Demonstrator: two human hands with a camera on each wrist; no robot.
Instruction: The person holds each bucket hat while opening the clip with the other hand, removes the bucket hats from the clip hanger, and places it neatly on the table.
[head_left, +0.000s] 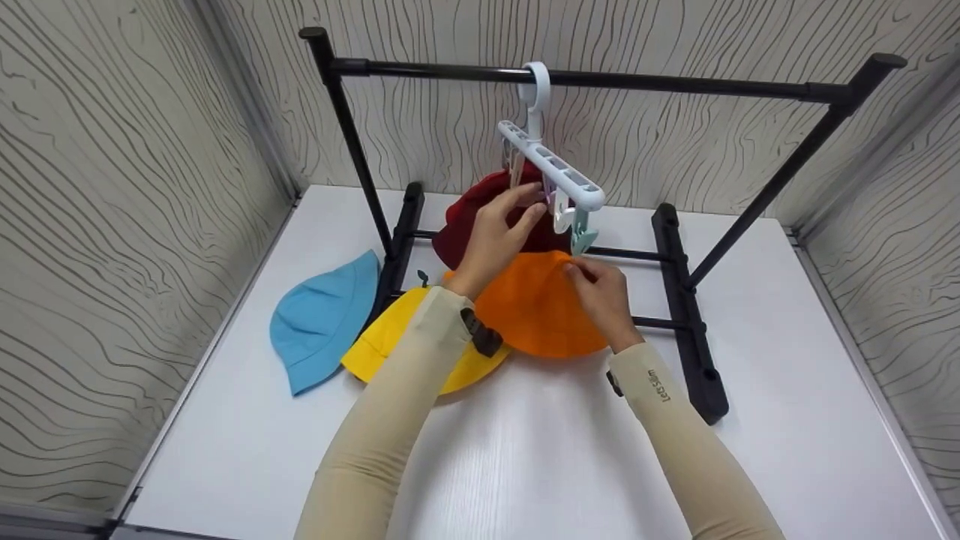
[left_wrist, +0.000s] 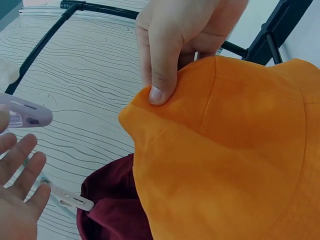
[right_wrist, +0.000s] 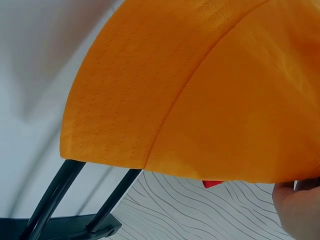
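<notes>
My right hand [head_left: 606, 294] pinches the edge of an orange bucket hat [head_left: 536, 311] and holds it up below a white clip hanger [head_left: 555, 166]. In the left wrist view that pinching thumb [left_wrist: 160, 82] lies against the orange cloth. My left hand [head_left: 495, 232] is up at the hanger, thumb and forefinger at a purple clip [left_wrist: 30, 112], its other fingers spread. Their exact contact is partly cut off. A dark red hat [head_left: 459, 232] hangs behind, gripped by a white clip [left_wrist: 75, 199]. A mint clip [head_left: 582, 234] hangs at the near end, above the orange hat.
The hanger hooks over the top bar [head_left: 675, 82] of a black rack. A yellow hat [head_left: 390, 330] lies under my left forearm, and a blue hat [head_left: 322, 322] lies left of it on the white table [head_left: 247, 450]. The rack's right foot [head_left: 690, 330] stands beyond my right hand.
</notes>
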